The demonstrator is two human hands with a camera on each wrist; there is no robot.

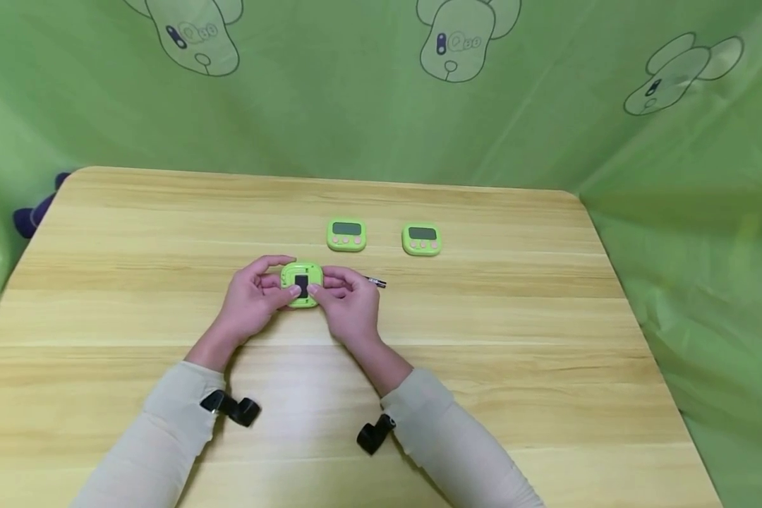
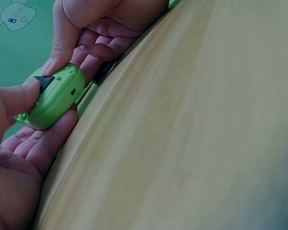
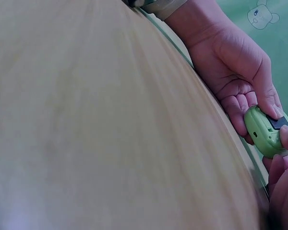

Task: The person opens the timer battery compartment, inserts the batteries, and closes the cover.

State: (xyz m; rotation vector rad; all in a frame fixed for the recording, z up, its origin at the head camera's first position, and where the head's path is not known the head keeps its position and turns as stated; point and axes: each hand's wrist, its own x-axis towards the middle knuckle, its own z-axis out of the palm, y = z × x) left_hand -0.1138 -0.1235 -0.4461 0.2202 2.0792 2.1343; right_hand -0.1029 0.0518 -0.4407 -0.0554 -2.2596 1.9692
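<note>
Both hands hold one green device [image 1: 302, 269] with its back side up and a black rectangle [image 1: 301, 282] in its middle. My left hand [image 1: 249, 300] grips the left edge, its thumb pressing by the black rectangle. On the right edge, my right hand [image 1: 353, 309] grips with its thumb beside the rectangle and fingers underneath. The left wrist view shows both thumb tips on the black part of the device [image 2: 57, 98]. A thin dark pen-like object [image 1: 376, 282] sticks out beyond the right hand's fingers; whether it is held cannot be told.
Two green devices with grey screens and pink buttons, one on the left [image 1: 346, 235] and one on the right [image 1: 422, 240], lie farther back on the wooden table [image 1: 514, 339]. Green curtains [image 1: 355, 127] hang behind and beside it. A purple object [image 1: 33, 217] shows past the left edge.
</note>
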